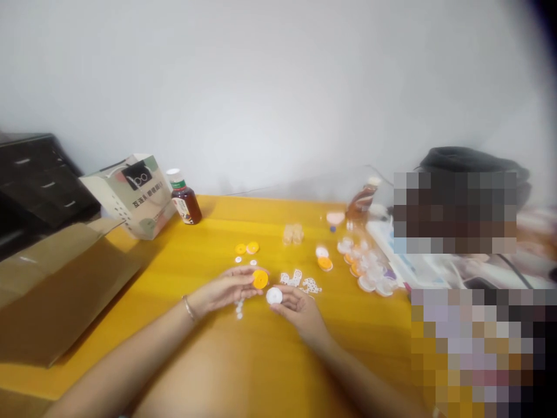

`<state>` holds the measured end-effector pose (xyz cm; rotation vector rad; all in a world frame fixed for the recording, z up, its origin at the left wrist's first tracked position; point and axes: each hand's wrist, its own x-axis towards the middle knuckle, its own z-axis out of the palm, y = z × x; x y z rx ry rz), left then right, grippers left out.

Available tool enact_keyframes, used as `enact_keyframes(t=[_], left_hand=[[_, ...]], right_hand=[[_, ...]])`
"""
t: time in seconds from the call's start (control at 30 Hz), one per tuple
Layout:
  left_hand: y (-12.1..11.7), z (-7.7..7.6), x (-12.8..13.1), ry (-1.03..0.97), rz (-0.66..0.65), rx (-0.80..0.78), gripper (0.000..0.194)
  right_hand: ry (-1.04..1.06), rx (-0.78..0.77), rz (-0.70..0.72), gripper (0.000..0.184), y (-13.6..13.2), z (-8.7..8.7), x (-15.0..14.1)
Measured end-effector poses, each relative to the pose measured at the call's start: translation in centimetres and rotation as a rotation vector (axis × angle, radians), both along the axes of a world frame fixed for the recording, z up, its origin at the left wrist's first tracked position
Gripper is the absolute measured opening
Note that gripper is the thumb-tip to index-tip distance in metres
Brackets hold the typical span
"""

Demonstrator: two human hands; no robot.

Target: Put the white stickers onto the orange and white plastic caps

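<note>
My left hand (228, 288) is closed on a small round orange disc (260, 279), held between its fingertips just above the yellow table (209, 244). My right hand (298, 305) pinches a small round white disc (274, 295) right beside it. The two discs are close together but apart. A thin bracelet (188, 307) circles my left wrist. Tiny white bits (239, 309) lie under my left hand, and white lacy pieces (300, 281) lie just beyond my right hand.
Orange and white discs (246, 248) lie further back. A heap of clear and orange round parts (365, 267) sits at the right. A brown bottle (184, 198), a printed paper bag (130, 194) and a cardboard box (56, 284) stand at the left. Another person sits at the right.
</note>
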<state>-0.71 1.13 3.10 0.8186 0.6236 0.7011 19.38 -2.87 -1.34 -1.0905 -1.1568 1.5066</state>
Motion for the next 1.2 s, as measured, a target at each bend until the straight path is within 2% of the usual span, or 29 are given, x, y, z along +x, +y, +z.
enact_keyframes(t=[0.13,0.3,0.53,0.73,0.93,1.03,1.2], left_hand=[[-0.1,-0.5,0.0,0.037,-0.008,0.047,0.032],[-0.3,-1.0,0.3,0.07,-0.035,0.204,0.037],[-0.4,-1.5,0.5,0.304,0.0,0.384,0.035],[-0.6,-1.4,0.7,0.424,0.0,0.482,0.037],[-1.1,-1.1,1.3,0.43,-0.01,0.578,0.033],[-1.6,-0.9,1.7,0.488,0.014,0.71,0.032],[-2.5,-0.5,2.2,0.639,0.033,1.038,0.033]], right_hand=[[-0.028,0.023,-0.05,0.038,0.0,0.1,0.2],[-0.048,0.029,-0.056,0.038,0.0,0.3,0.3],[-0.03,0.039,-0.051,0.037,0.1,0.3,0.3],[-0.043,0.028,-0.053,0.037,0.0,0.4,0.3],[-0.051,0.028,-0.06,0.034,0.0,0.3,0.3],[-0.069,0.033,-0.054,0.034,-0.1,0.4,0.2],[-0.08,0.038,-0.015,0.034,-0.3,0.4,0.1]])
